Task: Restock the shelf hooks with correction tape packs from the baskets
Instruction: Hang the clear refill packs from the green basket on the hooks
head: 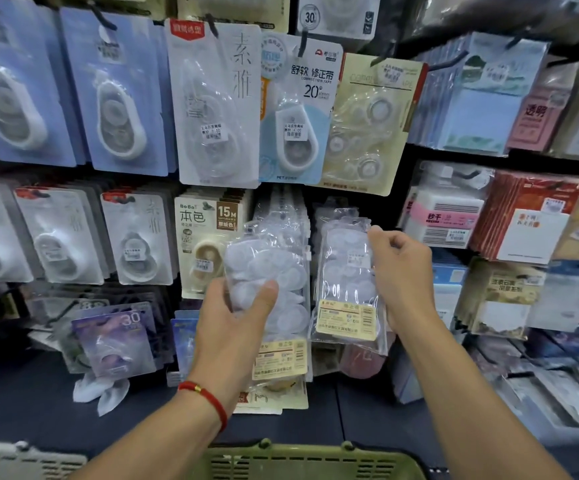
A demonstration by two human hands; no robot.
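Stationery shelf wall: left hand (pixel 236 317) grips a clear pack (pixel 267 289), right hand (pixel 402 271) pinches another pack (pixel 346 282), both raised toward middle-row hooks for hanging.

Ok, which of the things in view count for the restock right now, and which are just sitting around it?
Part of the job:
- clear multipack in the left hand
- second clear multipack in the right hand
- green basket at the bottom edge
- grey basket at bottom left

Just nearby:
- sticky note pads at upper right
- 15M beige tape card
- purple 30 pack
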